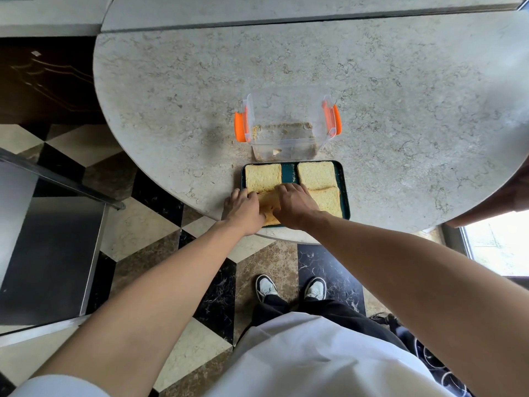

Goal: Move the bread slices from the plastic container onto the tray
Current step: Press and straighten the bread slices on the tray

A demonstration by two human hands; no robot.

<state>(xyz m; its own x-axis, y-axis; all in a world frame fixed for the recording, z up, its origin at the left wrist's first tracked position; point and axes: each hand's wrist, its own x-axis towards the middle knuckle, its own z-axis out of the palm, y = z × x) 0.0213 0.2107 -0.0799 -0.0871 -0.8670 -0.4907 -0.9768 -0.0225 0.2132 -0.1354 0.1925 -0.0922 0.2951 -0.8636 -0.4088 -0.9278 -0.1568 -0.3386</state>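
A dark teal tray [289,173] lies at the near edge of the stone table. Bread slices lie on it: one at the back left [262,176], one at the back right [315,174], one at the front right [329,200]. A fourth slice [269,203] sits at the front left, between my hands. My left hand [243,210] holds its left edge and my right hand [294,204] presses on its right side. The clear plastic container [286,110] with orange clips stands just behind the tray, holding only crumbs and a small bread scrap.
The round stone table [400,110] spreads wide to the right and back. Its near edge curves just under the tray. A checkered tile floor and my shoes lie below. A metal cabinet stands at the left.
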